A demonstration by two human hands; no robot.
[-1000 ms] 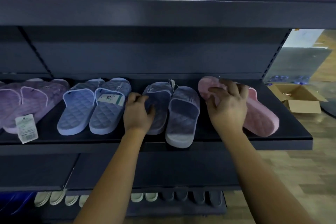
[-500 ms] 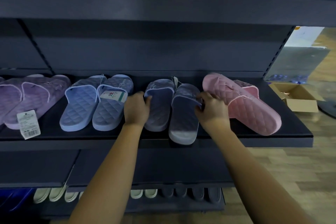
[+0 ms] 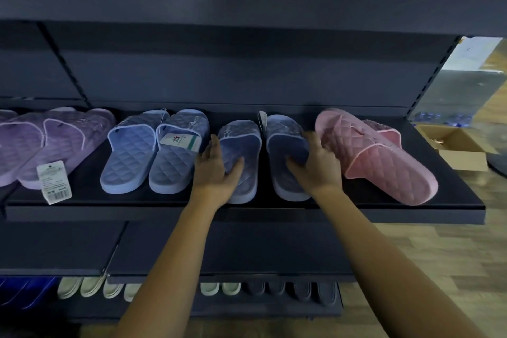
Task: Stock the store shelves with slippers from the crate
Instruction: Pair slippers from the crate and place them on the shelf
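Two hands on one blue pair, middle shelf (image 3: pixel 384 214): left hand (image 3: pixel 216 171) grips left blue slipper (image 3: pixel 241 136), thumb across footbed; right hand (image 3: pixel 317 166) grips right blue slipper (image 3: pixel 284 140), fingers curled beside pink slippers (image 3: pixel 384 164).

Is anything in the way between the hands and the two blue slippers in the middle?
No, nothing visible. The left hand holds the left middle slipper and the right hand holds the right middle slipper. The pink slippers lie close beside the right hand, not between.
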